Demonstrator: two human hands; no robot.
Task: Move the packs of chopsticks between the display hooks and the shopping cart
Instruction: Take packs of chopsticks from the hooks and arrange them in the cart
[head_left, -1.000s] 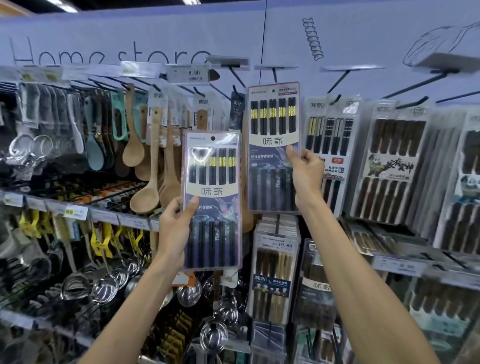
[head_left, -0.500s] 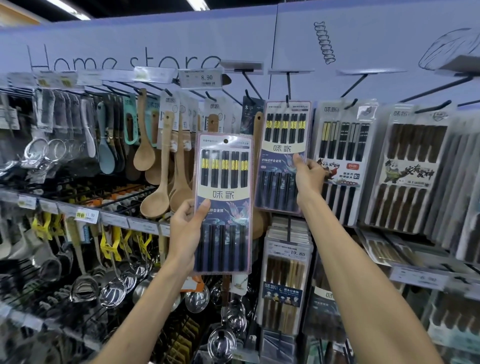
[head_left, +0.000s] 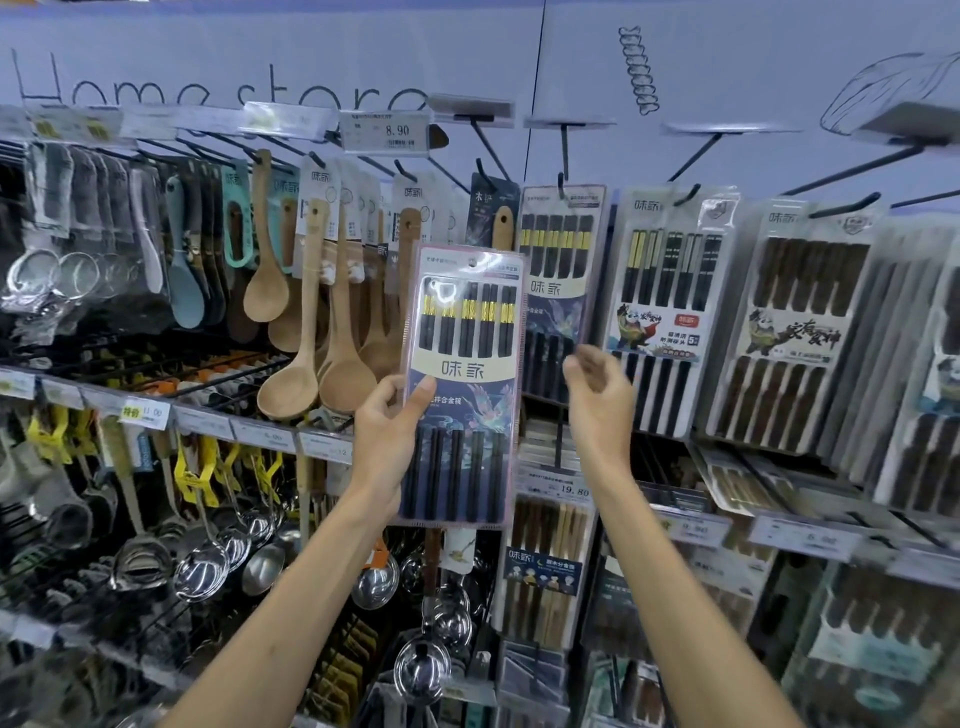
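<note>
Head view: left hand (head_left: 387, 441) clamps an upright blue-carded pack of black chopsticks (head_left: 462, 384), right hand (head_left: 597, 400) slack-fingered beside it, black wire hook (head_left: 562, 153) seemingly up-right of the fingers.

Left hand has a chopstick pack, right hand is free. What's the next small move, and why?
Likely raise the pack of chopsticks in the left hand toward the hook, aiming its hang hole at the tip: a matching pack hangs there, and the right hand is open and holds nothing, so it could steady the top.
</note>
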